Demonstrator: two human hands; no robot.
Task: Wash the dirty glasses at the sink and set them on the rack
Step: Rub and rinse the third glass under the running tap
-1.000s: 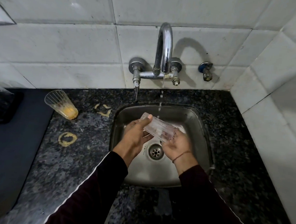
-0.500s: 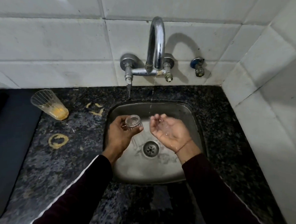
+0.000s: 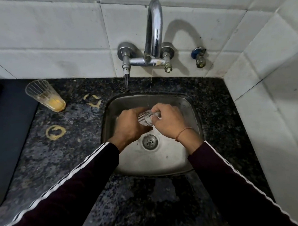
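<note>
Hands meet over the sink (image 3: 192,111) now: half a second ago the right hand (image 3: 170,122) was held palm up and apart from the glass, and now it has turned over and its fingers curl onto the rim end of the clear glass (image 3: 145,119). The left hand (image 3: 131,125) keeps its grip round the glass body, which lies tilted between the two hands above the drain (image 3: 150,142), where before it stood more upright in the left hand alone. A thin stream of water falls from the tap (image 3: 153,32) toward the glass.

On the dark speckled worktop (image 3: 72,161) to the left stands a second glass (image 3: 44,95), ribbed, with yellow dregs in its bottom, well apart from the sink. Near it lie yellow smears (image 3: 93,100) and a yellow ring stain (image 3: 55,132). A dark mat (image 3: 7,133) covers the worktop's left end.

Both hands hide most of the clear glass, so whether the right fingers reach inside it is hard to tell. The mat is cut off by the left edge.
</note>
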